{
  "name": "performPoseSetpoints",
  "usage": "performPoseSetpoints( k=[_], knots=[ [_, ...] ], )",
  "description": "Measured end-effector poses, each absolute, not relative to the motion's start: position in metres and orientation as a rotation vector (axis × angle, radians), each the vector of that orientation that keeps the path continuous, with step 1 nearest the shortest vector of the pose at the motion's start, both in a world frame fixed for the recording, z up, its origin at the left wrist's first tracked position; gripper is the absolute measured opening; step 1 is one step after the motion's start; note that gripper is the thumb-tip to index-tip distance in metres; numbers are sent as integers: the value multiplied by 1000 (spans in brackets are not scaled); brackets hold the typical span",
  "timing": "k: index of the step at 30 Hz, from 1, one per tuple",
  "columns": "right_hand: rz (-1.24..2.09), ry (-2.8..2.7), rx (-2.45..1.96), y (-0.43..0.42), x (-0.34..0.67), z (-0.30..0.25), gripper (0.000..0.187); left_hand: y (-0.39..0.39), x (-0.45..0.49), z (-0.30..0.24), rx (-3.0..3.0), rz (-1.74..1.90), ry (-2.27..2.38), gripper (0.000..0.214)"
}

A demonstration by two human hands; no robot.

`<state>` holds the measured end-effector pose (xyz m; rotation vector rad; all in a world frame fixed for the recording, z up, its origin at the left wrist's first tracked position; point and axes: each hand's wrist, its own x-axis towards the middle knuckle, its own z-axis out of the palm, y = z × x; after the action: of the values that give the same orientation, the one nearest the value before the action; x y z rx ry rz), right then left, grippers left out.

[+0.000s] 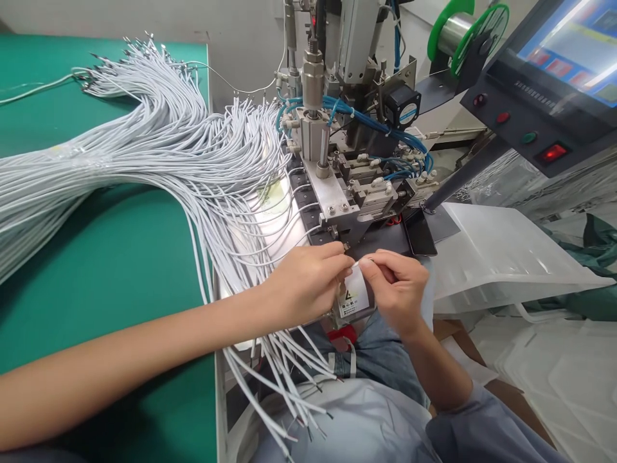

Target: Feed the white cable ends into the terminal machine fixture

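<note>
A thick bundle of white cables [159, 151] fans out across the bench, with stripped ends showing dark and reddish wire tips. My left hand [308, 280] is closed in a pinch at the front of the machine [337, 193]. Just to its right, my right hand [398, 286] is pinched too, its thumb and finger meeting at the short white cable end [355, 264] that shows between both hands. The fingers hide most of that end and its fine wires. Behind my hands, several cables run into the machine's row of dark holders [308, 215].
A green mat [120, 308] covers the bench at left. Right of the machine hang a control panel [544, 109] and a solder wire spool [457, 32]. A translucent plastic tray [511, 257] stands at right. Loose cable ends hang over the bench edge near my lap.
</note>
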<state>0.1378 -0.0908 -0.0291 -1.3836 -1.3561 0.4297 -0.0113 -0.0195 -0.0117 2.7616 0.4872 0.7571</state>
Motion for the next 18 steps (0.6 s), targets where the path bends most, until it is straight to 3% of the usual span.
performPoseSetpoints(
  k=[5,12,18],
  knots=[
    [406,-1239,-1436,-90,132,-44,20,-18,-10,-14,2543,652,534,23],
    [819,-1141,-1486,-60,162,-65,15,4,-9,-19,2951,214,794,26],
    [1103,-1175,-1364,-44,164,-77,24,8,-8,-30,2948,195,758,26]
  ],
)
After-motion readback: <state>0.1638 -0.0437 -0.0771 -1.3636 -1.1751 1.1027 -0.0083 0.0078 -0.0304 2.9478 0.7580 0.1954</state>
